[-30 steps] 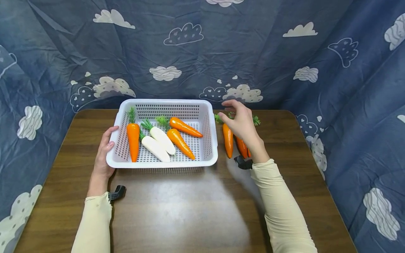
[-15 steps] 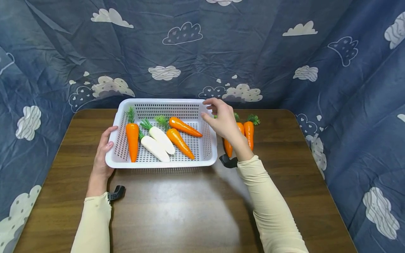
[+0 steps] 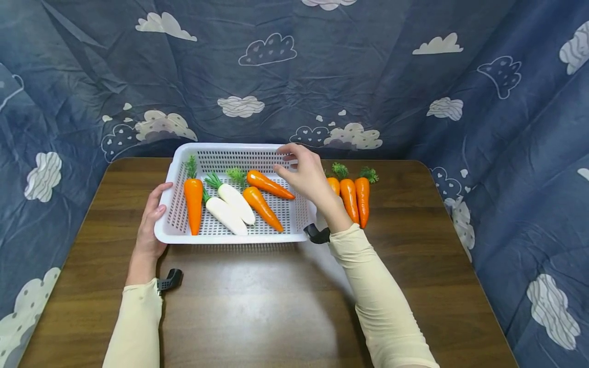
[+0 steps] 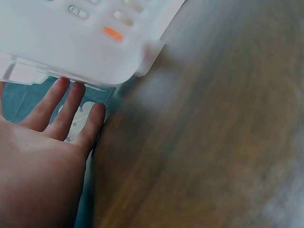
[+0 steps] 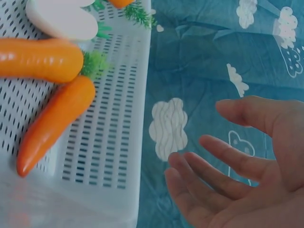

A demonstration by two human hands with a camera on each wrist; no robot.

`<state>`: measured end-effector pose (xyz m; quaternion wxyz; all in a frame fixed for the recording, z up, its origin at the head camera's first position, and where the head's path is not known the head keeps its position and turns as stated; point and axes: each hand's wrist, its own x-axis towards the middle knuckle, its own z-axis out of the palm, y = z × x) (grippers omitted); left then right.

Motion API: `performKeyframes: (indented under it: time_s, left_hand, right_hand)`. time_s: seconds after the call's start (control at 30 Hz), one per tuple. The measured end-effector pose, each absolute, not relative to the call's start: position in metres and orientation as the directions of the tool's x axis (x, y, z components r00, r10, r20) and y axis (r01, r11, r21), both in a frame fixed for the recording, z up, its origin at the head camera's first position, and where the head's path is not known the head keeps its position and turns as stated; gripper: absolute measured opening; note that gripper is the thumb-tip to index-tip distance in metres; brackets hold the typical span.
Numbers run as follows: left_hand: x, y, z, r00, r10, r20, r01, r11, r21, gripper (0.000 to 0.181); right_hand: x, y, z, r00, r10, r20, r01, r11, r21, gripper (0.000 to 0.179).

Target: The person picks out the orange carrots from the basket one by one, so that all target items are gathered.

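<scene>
Five vegetables lie in the white basket (image 3: 234,239) on the wooden table (image 3: 257,306), just in front of us. We see one carrot (image 3: 194,204) along its left end, two white radishes (image 3: 230,209) slanting side by side in the middle, and two more carrots (image 3: 263,208) to their right, tips pointing rightward. Our left hand (image 3: 151,222) is at the basket's left end, its fingers fairly straight and touching the outside rather than wrapping round it. Our right hand (image 3: 306,178) hovers by the back right corner, thumb and fingers spread well apart with nothing between them. Just right of the basket, three loose carrots (image 3: 350,199) lie in a row on the table, green tops toward the back; our right hand and wrist partly cover the nearest one. We wear cream sleeves (image 3: 138,322), and behind everything hangs a blue curtain (image 3: 349,76) printed with clouds.
</scene>
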<state>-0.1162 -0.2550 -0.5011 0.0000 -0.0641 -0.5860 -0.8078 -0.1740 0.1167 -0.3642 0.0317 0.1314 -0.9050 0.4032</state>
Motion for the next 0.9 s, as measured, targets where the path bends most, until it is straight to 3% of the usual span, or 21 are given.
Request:
performKeyframes:
  time_s: [0.9]
  left_hand:
    - [-0.117, -0.256, -0.502, -0.991, 0.077, 0.107, 0.079, -0.302, 0.950, 0.056]
  right_hand:
    - [-0.187, 0.066, -0.379, -0.939, -0.341, 0.050, -0.270, 0.639, -0.721, 0.038]
